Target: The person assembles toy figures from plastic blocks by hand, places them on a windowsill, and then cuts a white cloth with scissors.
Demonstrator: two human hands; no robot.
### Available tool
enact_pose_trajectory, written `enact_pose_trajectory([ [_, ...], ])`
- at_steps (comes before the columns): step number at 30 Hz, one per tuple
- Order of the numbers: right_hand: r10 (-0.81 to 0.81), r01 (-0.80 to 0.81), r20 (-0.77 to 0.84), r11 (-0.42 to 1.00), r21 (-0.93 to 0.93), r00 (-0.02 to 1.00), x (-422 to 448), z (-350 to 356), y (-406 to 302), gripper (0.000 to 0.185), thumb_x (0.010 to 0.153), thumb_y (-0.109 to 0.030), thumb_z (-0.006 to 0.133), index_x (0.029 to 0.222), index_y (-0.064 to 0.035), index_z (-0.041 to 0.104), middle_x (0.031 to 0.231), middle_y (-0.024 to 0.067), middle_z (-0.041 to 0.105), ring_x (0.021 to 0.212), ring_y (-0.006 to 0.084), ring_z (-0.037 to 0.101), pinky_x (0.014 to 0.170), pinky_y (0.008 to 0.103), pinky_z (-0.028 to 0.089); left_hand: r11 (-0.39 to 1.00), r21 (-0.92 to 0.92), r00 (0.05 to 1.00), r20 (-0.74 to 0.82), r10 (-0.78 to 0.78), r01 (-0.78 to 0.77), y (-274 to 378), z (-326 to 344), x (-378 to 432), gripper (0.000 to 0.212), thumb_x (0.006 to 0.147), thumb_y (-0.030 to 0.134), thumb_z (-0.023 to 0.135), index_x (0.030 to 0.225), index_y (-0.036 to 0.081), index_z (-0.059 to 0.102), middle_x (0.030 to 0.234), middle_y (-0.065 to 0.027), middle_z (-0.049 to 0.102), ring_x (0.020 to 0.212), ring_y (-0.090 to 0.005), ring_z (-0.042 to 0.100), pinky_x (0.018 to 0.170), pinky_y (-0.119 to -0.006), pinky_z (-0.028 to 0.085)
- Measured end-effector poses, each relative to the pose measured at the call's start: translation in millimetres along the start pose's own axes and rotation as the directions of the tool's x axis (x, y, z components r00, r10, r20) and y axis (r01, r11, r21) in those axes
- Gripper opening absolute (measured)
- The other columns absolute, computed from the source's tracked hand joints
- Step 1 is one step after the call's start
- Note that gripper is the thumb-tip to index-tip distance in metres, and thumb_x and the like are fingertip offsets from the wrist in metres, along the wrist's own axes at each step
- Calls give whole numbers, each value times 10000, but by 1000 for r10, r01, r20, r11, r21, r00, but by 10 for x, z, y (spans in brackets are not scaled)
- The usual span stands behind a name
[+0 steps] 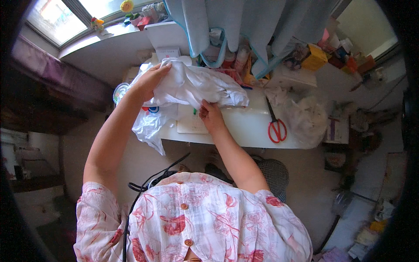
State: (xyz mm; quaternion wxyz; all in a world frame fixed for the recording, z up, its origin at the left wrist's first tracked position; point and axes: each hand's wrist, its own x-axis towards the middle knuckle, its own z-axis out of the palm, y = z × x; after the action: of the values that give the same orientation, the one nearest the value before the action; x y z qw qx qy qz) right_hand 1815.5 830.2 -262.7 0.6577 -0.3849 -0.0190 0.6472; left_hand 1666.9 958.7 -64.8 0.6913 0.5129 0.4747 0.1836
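A white cloth (193, 82), crumpled and spread sideways, is held above the white table (242, 127). My left hand (152, 80) grips its upper left edge between thumb and fingers. At the cloth's lower edge, my right hand (210, 114) pinches the fabric with thumb and fingertips. Under the cloth lie a clear plastic bag (150, 126) with red and blue print and a pale paper or booklet (190, 122) near my right hand. Scissors with red handles (277, 131) lie on the table to the right, blades pointing away from me.
A translucent plastic bag with pale contents (307, 121) sits at the table's right end. A round clear plastic lid or container (121, 92) is at the left. Light blue curtains (226, 23) hang over bottles at the back. A yellow box (314, 57) stands back right. A black cable (144, 188) runs beside my body.
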Motion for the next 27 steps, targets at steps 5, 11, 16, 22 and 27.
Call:
enact_pose_trajectory([
  [5, -126, 104, -82, 968, -229, 989, -375, 212, -343, 267, 785, -196, 629, 988, -37, 558, 910, 33, 585, 811, 120, 538, 719, 258, 416, 1000, -2, 996, -89, 8, -8, -69, -307, 80, 442, 855, 403, 516, 1188, 119, 456, 1012, -116, 548, 886, -220, 570, 795, -378, 488],
  [11, -200, 222, 185, 969, -108, 962, -1045, 16, -919, 242, 836, -212, 583, 1021, -59, 551, 990, 51, 586, 890, 146, 559, 785, 291, 442, 977, 213, 991, -131, 15, 13, -82, -368, -18, 391, 861, 318, 536, 1112, 19, 513, 922, -91, 589, 777, -156, 581, 686, -302, 491],
  [16, -53, 67, -121, 991, 114, 991, -778, 40, -1013, 247, 844, -263, 571, 1010, -83, 538, 920, 17, 586, 812, 144, 568, 676, 262, 455, 913, 400, 972, -176, 156, -74, 77, -56, 449, 425, 842, 367, 547, 1042, -7, 566, 907, -138, 609, 813, -208, 595, 718, -312, 485],
  [22, -118, 115, -144, 993, -31, 983, -246, -343, -954, 365, 869, -288, 517, 1193, -152, 416, 1125, 34, 502, 976, 178, 494, 704, 293, 428, 569, 808, 807, -227, 545, -156, -509, 262, 1111, 433, 808, 349, 578, 1053, -7, 547, 1135, -211, 514, 1050, -333, 499, 866, -383, 411],
  [27, -173, 170, -20, 981, -96, 985, -303, -402, -929, 473, 836, -180, 572, 1246, -151, 338, 1176, 29, 450, 987, 172, 487, 710, 294, 445, 718, 652, 951, 307, 45, -245, -1005, 699, 687, 186, 824, 188, 555, 924, 34, 584, 804, -116, 624, 698, -212, 601, 633, -312, 474],
])
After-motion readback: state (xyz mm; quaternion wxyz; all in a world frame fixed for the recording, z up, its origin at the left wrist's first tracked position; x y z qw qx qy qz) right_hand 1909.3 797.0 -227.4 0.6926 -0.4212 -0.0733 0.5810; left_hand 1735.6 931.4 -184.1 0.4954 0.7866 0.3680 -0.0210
